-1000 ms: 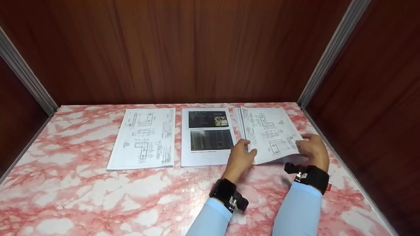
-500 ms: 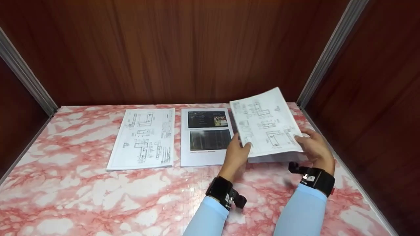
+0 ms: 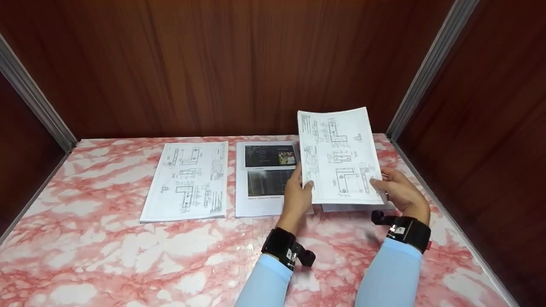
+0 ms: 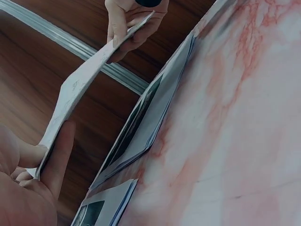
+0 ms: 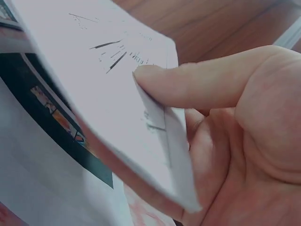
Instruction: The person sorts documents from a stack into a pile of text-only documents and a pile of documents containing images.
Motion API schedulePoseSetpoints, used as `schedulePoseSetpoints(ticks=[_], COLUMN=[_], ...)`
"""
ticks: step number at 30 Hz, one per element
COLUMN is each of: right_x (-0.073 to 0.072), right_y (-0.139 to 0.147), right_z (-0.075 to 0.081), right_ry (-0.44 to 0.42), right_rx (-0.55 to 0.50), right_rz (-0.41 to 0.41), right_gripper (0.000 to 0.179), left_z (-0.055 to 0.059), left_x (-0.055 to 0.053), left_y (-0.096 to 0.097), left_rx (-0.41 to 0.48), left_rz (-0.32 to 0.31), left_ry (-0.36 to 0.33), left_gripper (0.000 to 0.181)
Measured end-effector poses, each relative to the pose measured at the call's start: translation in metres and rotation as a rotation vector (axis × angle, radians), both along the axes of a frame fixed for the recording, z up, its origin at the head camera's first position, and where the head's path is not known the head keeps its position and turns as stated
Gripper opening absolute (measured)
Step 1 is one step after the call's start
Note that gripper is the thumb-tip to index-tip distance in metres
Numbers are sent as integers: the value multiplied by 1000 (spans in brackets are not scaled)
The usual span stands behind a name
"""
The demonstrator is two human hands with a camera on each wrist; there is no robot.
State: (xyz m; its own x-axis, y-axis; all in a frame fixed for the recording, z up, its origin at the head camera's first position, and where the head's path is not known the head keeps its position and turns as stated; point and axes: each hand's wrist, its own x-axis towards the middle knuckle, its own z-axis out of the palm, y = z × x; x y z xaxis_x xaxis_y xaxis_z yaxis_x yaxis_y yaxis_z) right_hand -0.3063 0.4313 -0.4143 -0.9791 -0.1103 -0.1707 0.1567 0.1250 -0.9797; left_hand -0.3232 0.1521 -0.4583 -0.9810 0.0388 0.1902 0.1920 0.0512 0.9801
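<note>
A thin stack of drawing sheets (image 3: 341,157) printed with L-shaped part drawings is held up off the table, tilted toward the head camera. My left hand (image 3: 297,196) grips its left edge, thumb on the printed face. At the right edge, my right hand (image 3: 401,192) pinches the sheets; the right wrist view shows that thumb (image 5: 164,84) pressing on the print with fingers behind. Below the held sheets lies another paper stack (image 3: 358,208), mostly hidden in the head view. Seen edge-on in the left wrist view, the held sheets (image 4: 77,89) bend slightly.
A stack with two dark printed pictures (image 3: 264,209) lies mid-table, partly behind my left hand. Further left is another stack of drawings (image 3: 187,179). The red-and-white marbled table (image 3: 128,264) is walled by dark wood panels (image 3: 239,68) with metal corner posts (image 3: 431,68).
Both hands have lifted the drawing sheets off the right-hand stack, tilted them up and shifted them slightly left. The left and middle stacks have stayed put.
</note>
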Motion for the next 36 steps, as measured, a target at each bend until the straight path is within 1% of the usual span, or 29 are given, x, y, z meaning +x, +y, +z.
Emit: schedulePoseSetpoints(ticks=[3,5,9,14,16,21,23,27,31,33,36], right_x=[-1,-2,-4,-7,-8,-15,-18,-21,-26,-30,-36], right_y=[-3,-6,-11,-19,-22,-37,-45,-61,-78,-89,-106], right_z=[2,4,6,9,10,13,16,21,28,31,34], right_ry=[-2,-3,12,37,41,43,42,36,50,66,95], right_rx=[20,38,71,113,138,177,183,206,220,209,186], right_rz=[-15,-25,-15,22,39,96,114,133,147,149,150], right_gripper=[54,54,56,54,55,58,57,54,51,49,44], left_z=[1,3,4,4,6,10,12,13,15,18,26], left_x=[-2,-3,-5,-8,-11,-16,-17,-18,-20,-21,-24], left_y=[-5,-8,-17,-27,-32,-49,-56,-69,-84,-93,-112], left_rx=[50,78,134,163,156,97,91,124,140,126,78], left_rz=[-23,-26,-17,2,21,95,114,132,163,177,190], left_ry=[-23,-32,-59,-85,-93,-120,-132,-190,-220,-222,-225], left_gripper=[69,69,67,62,58,42,38,36,37,38,40])
